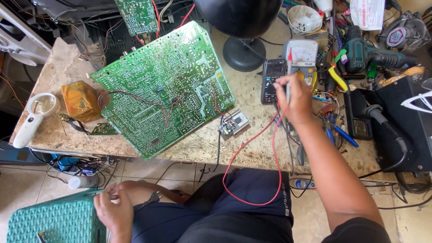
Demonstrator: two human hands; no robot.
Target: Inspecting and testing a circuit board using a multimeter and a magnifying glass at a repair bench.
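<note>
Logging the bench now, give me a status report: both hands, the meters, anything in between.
Right hand holds red probe over meters. Left hand on knee, pinching black probe. Red lead trails across lap.

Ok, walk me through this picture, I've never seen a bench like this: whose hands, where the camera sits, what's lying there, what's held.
There is no machine here: a seated person works with two bare hands, and the one camera sits on their head, looking down over their lap at a worn workbench.

In the middle lies a large green circuit board, tilted, with thin wires across it. To its left are a white magnifying glass and an orange-wrapped block. A black lamp stands behind.

The right hand holds a slim probe with a red wire over two meters. Further right lie pliers, screwdrivers and a green drill.

The left hand rests low by the knee, fingers around a small dark clip on a wire.
</note>
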